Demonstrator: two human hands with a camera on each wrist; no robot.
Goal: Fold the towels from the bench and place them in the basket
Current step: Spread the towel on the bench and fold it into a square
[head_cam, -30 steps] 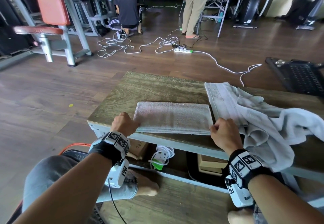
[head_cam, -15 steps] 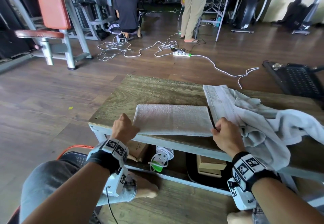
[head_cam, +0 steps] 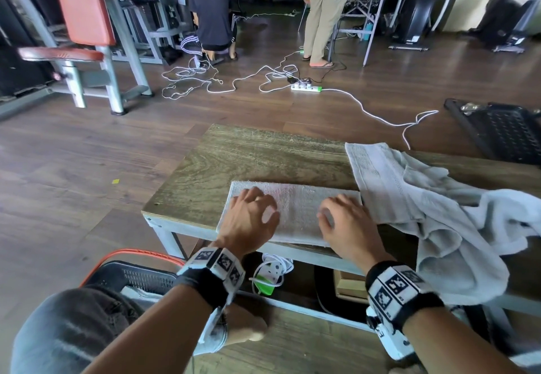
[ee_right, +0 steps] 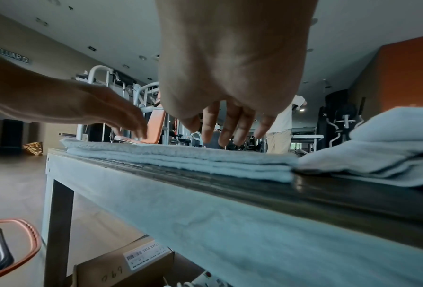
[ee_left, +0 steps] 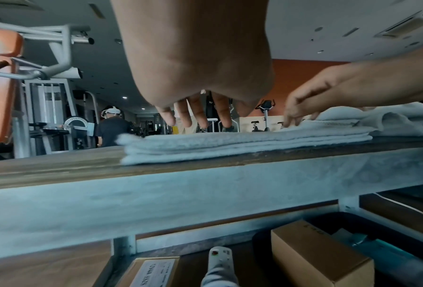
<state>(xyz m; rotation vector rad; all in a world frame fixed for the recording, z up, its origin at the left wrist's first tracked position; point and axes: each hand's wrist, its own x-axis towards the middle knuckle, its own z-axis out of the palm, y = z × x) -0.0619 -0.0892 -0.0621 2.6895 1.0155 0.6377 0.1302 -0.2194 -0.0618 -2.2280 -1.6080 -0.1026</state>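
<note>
A folded pale towel (head_cam: 295, 212) lies flat along the near edge of the wooden bench (head_cam: 263, 157); its stacked layers show in the left wrist view (ee_left: 242, 143) and the right wrist view (ee_right: 181, 159). My left hand (head_cam: 251, 212) rests on its left half with fingers spread and straight. My right hand (head_cam: 339, 218) rests on its right half, fingers extended. Neither hand grips anything. A crumpled unfolded towel (head_cam: 433, 212) lies at the right and hangs over the bench edge. The black basket with an orange rim (head_cam: 137, 274) stands on the floor below my left arm.
Cardboard boxes (ee_left: 321, 258) and a white power strip (head_cam: 269, 274) sit on the shelf under the bench. Cables and a power strip (head_cam: 306, 88) trail across the floor beyond. Two people (head_cam: 213, 13) and gym machines (head_cam: 87, 37) are at the back.
Both hands let go of the towel's near corners and moved forward onto its top, fingers now spread flat. The towel stays folded in the same place.
</note>
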